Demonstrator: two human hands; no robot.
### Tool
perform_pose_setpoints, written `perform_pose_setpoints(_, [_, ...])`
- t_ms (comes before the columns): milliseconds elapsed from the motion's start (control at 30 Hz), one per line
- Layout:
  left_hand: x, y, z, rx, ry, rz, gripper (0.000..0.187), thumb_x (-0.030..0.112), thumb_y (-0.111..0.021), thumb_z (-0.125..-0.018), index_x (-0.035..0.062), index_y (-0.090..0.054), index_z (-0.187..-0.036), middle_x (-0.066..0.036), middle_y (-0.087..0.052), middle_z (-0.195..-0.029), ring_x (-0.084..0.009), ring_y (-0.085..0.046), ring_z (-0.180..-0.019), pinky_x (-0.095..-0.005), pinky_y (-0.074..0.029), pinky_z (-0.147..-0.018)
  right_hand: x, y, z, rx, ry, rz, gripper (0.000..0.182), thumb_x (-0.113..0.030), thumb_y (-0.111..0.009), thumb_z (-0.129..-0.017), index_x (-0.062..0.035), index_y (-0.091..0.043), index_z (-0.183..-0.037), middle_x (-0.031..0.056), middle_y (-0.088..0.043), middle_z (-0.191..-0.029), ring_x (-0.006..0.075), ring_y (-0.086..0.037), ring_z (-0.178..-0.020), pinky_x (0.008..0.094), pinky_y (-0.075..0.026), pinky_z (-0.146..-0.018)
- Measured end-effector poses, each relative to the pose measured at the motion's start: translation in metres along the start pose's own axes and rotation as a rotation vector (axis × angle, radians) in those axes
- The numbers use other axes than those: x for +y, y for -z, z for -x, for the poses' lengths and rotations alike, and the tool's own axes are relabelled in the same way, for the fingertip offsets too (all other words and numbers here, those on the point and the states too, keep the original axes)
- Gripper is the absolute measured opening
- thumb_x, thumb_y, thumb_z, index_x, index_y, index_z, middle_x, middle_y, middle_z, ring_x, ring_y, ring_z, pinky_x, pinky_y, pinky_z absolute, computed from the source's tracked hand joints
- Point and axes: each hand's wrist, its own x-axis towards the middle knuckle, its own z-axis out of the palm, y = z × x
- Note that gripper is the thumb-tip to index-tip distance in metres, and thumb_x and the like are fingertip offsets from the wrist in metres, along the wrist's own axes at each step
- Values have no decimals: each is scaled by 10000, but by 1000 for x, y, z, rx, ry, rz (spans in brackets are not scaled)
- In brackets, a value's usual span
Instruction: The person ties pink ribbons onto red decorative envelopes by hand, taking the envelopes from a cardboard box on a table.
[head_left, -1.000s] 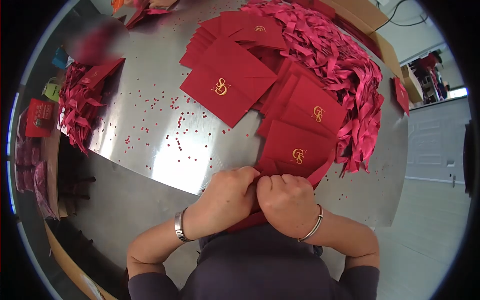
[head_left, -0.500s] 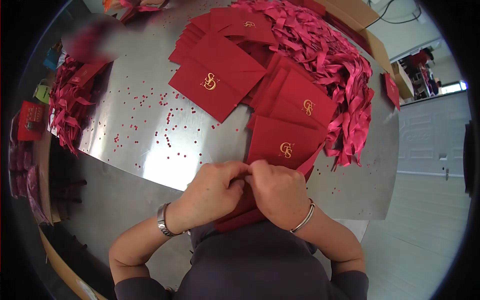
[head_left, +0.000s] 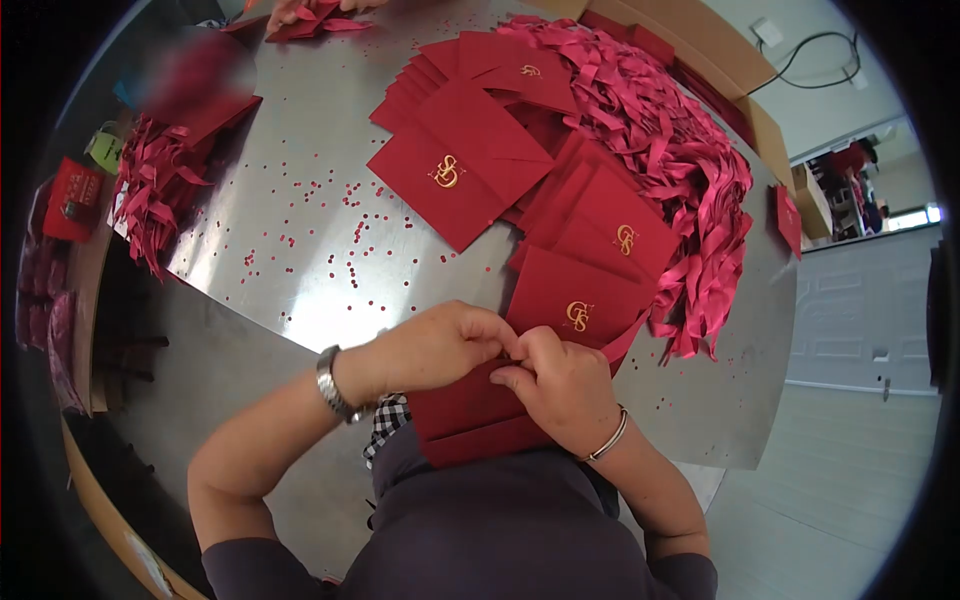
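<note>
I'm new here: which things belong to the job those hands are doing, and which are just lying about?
Likely part of the job:
red packet at the left hand and right hand
gold-lettered red packets
heap of pink ribbons

Apparently just lying about:
scattered red dots
green item at far left

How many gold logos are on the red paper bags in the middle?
4: the nearest logo, another logo beyond it to the right, the leftmost logo, the farthest logo. More may be hidden.

Wearer's hands (head_left: 572,395): two. Large ribbon heap (head_left: 690,185): one. Clear gold monograms (head_left: 446,171): four. Red envelopes (head_left: 475,205): overlapping, uncountable.
</note>
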Motion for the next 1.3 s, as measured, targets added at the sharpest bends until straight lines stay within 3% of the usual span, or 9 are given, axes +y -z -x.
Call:
perform_pose_setpoints(167, [21, 16, -10, -251, 132, -223, 149, 98, -588, -878, 35, -688, -968, -137, -695, -906, -263, -662, -842, -344, -504, -777, 4, -2, 5, -1, 12, -72, 332, -290, -767, -748, -85, -531, -857, 68, -633, -655, 249, -647, -583, 346, -498, -510])
perform_pose_setpoints(267, [12, 5, -6, -126, -99, -391, 114, 92, -600, -859, 11, -664, -907, -169, -672, -850, -331, -646, -816, -378, -508, -740, 7, -3, 6, 19, 13, -109, 340, -302, -754, -762, -89, -531, -907, 67, -634, -651, 257, -653, -594, 361, -499, -516])
perform_pose_setpoints(367, [3, 3, 0, 311, -194, -609, 113, 86, -587, -871, -27, -591, -881, -170, -645, -769, -323, -642, -685, -375, -517, -625, 16, -9, 7, -25, -11, -111, 381, -316, -741, -774, -86, -520, -985, 72, -638, -654, 270, -659, -609, 381, -502, -527])
perform_pose_setpoints(467, [-4, 21, 8, 722, 277, 120, 140, 98, -523, -932, -34, -563, -917, -92, -609, -692, -145, -617, -547, -298, -499, -493, 20, -8, 6, -191, -153, -42, 474, -296, -769, -744, -89, -522, -1092, 86, -695, -799, 282, -681, -723, 384, -520, -615])
perform_pose_setpoints(633, [-17, 17, 34, 915, -78, -681, 395, 73, -621, -839, 43, -525, -1221, -153, -609, -963, -281, -644, -722, -369, -522, -640, 18, -4, 4, -244, -127, -14, 487, -271, -748, -762, -93, -512, -1150, 91, -683, -774, 288, -675, -701, 399, -514, -603])
perform_pose_setpoints(767, [-17, 9, 52, 359, -116, -653, 243, 107, -704, -762, 78, -660, -999, -96, -605, -990, -298, -584, -942, -392, -497, -772, 17, -1, 7, -225, -96, -24, 522, -262, -742, -766, -96, -501, -1199, 90, -672, -754, 287, -668, -677, 392, -505, -583])
perform_pose_setpoints(967, [-21, 9, 60, 330, -48, -316, 183, 26, -705, -772, 67, -652, -941, -50, -591, -903, -187, -579, -810, -303, -488, -697, 34, 50, 42, -99, 101, -26, 472, -196, -733, -773, -83, -548, -1192, 80, -631, -676, 247, -631, -586, 342, -473, -522])
perform_pose_setpoints(1133, [-23, -4, 60, 294, -14, 93, 157, -10, -661, -831, 59, -643, -971, -1, -592, -860, -78, -564, -717, -241, -477, -618, 59, 89, 95, -271, -249, -652, 394, -46, -752, -721, -31, -666, -1105, 57, -644, -696, 158, -589, -562, 268, -423, -508])
perform_pose_setpoints(1300, [-11, -2, 57, 337, 292, 207, 135, -3, -611, -874, 35, -634, -1002, 16, -626, -829, -38, -562, -650, -196, -470, -526, 70, 60, 119, -196, 86, -1412, 461, -17, -795, -652, 75, -652, -1080, 142, -640, -763, 207, -621, -672, 289, -450, -562])
